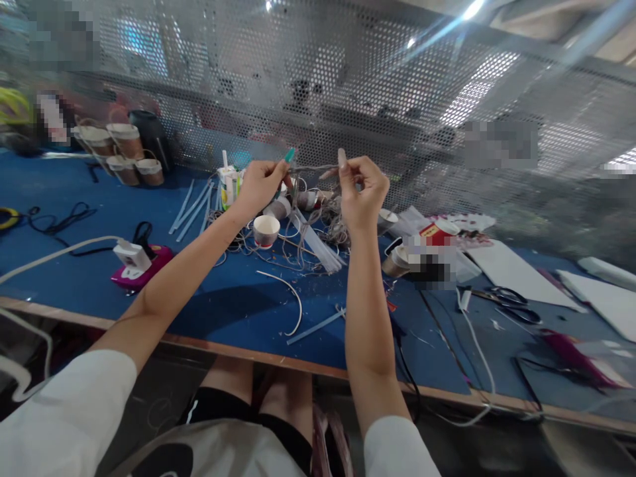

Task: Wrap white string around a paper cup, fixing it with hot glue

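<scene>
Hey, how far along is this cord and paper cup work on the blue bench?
Done, it seems: four paper cups with handles stand grouped at the far left. In hand: the left hand and right hand stretch a thin cord between them, above the bench. Left: loose cups, a cord tangle and white strips still lie unassembled on the blue bench.
</scene>
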Demonstrator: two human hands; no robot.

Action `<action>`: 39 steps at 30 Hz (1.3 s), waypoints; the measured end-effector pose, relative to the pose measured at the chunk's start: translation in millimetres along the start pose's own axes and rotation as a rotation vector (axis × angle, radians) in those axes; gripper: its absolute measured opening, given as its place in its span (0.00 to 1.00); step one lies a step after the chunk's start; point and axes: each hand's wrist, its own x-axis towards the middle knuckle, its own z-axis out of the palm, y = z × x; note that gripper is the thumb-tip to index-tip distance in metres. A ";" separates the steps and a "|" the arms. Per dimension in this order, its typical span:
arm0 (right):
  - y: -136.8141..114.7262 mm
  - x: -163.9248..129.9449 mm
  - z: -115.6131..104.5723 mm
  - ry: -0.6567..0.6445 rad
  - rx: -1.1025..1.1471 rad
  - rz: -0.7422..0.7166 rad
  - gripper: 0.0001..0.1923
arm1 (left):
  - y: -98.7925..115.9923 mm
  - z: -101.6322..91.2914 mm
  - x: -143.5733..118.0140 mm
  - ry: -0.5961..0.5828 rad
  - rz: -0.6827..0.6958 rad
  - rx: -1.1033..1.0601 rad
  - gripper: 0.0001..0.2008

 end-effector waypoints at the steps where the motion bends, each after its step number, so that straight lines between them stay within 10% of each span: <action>1: 3.9 0.4 1.1 0.023 0.001 0.013 0.21 | -0.2 0.2 -0.1 -0.015 0.015 -0.006 0.26; 5: 20.8 3.1 4.6 0.078 0.048 0.094 0.25 | 2.2 -0.3 -1.3 -0.131 0.074 -0.085 0.27; 10: 17.4 3.9 2.9 -0.147 0.165 0.203 0.28 | 6.0 -3.9 -1.8 -0.199 0.093 -0.140 0.29; 23: -29.4 -0.1 2.9 -0.429 -0.019 -0.098 0.26 | 20.6 0.6 -10.9 -0.340 -0.081 -0.241 0.28; 34: -1.8 1.3 2.5 0.062 0.063 0.113 0.29 | 25.5 -2.4 -12.1 -0.336 -0.025 -0.193 0.30; 39: 31.2 8.3 -1.8 -0.093 0.243 0.180 0.32 | 22.3 -1.7 -8.3 -0.282 -0.040 -0.225 0.28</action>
